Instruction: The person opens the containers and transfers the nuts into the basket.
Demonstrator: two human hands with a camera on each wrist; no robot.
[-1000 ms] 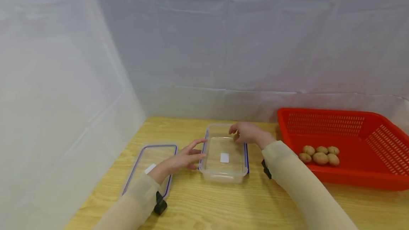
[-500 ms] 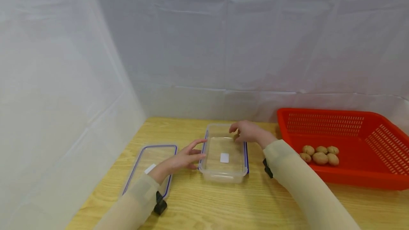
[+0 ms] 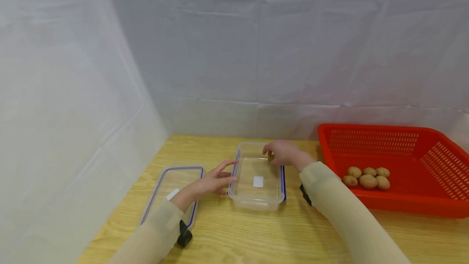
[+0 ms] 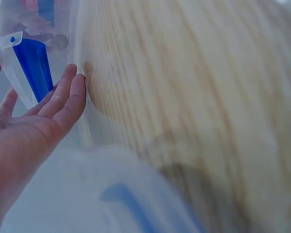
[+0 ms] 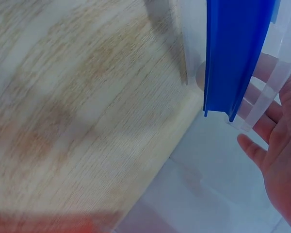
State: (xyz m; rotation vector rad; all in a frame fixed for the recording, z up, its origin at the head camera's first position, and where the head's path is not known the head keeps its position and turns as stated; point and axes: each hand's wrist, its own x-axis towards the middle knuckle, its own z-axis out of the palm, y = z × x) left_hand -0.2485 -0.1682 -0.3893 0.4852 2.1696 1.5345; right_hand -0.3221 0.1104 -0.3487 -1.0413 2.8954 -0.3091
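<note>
A clear rectangular food container (image 3: pixel 256 205) with blue side clips stands uncovered on the table. My left hand (image 3: pixel 210 182) is at its left side, fingers spread and fingertips against the rim and wall. Over the far right part of the container, my right hand (image 3: pixel 285 152) reaches in with curled fingers and holds a small brown potato (image 3: pixel 270 157), mostly hidden by the fingers. Through the clear wall, the right wrist view shows a blue clip (image 5: pixel 235 58) in front of the right hand (image 5: pixel 281 145). The left palm (image 4: pixel 34 141) faces up in the left wrist view.
A clear lid (image 3: pixel 183 173) with a blue seal lies left of the container, partly beneath the left forearm. At the right stands a red plastic basket (image 3: pixel 406 203) with several potatoes (image 3: pixel 367 181) in its near left corner. White sheeting (image 3: pixel 256 52) surrounds the wooden table (image 3: pixel 234 239).
The right hand has shifted only slightly over the container, still holding the potato. The left hand stays in place at the container's side.
</note>
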